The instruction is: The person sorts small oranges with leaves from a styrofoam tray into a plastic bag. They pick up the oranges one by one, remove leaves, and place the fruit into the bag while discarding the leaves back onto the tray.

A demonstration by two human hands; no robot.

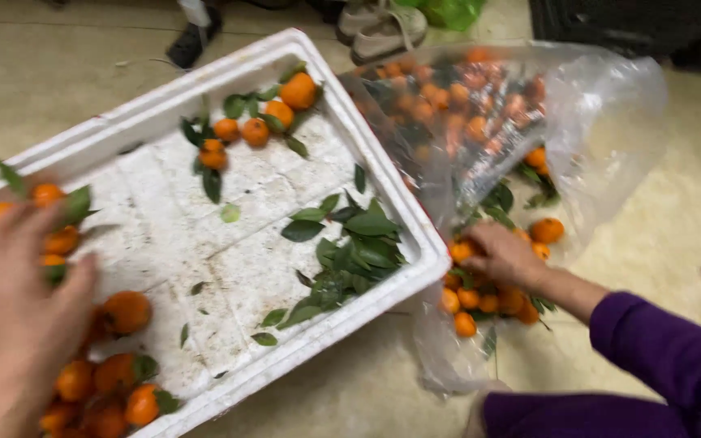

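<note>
Left hand [22,308] hovers, grip apart, over tangerines [107,381] in the foam box [318,332]; right hand [501,255], grip hidden, reaches fruit [480,300] on the plastic bag [602,122].

This looks like the back of a fruit shop or a packing room. A big white foam box [229,73] sits on a plain floor [34,73] with oranges [127,311] and leaves [359,243] in it. More oranges fill a clear bag [602,138]. Shoes [383,28] lie near
</note>
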